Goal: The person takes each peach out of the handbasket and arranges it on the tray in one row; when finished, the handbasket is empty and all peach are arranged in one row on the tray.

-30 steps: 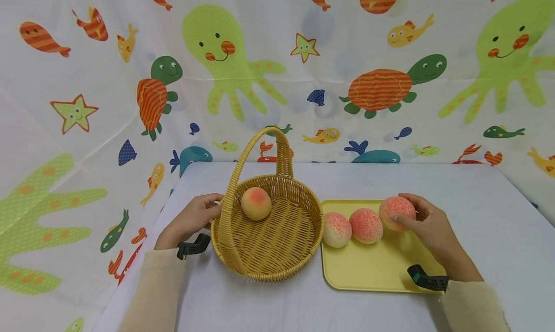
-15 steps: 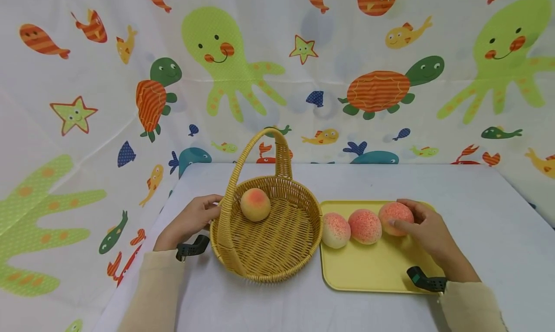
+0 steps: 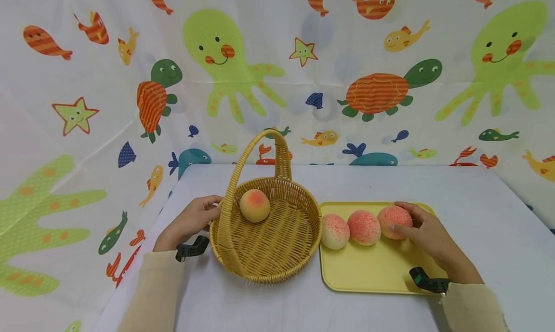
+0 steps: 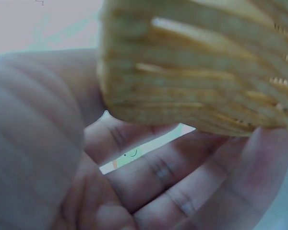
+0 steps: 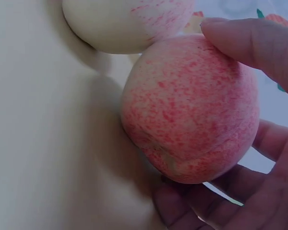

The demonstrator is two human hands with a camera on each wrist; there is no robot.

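Note:
A round wicker basket [image 3: 282, 243] with a tall arched handle stands left of centre, and a yellowish peach [image 3: 255, 205] with a red top lies inside it. At its left side my left hand [image 3: 195, 219] holds the basket wall; the left wrist view has fingers [image 4: 158, 172] bent against the underside. Right of the basket, a pink speckled peach [image 3: 394, 222] is in the grip of my right hand [image 3: 431, 235], thumb on one side and fingers behind. This peach sits at the end of a row with a middle peach [image 3: 364, 227] and a paler peach [image 3: 335, 232].
The three pink peaches are on a yellow rectangular tray [image 3: 373, 272], whose left edge is close to the basket. Both stand on a white-covered table [image 3: 260, 308]. A curtain [image 3: 269, 91] printed with sea animals hangs behind and to the left.
My right hand has brought the gripped peach slightly down and left, against the row on the tray. The left hand and basket have stayed in place. The head view has shifted a little.

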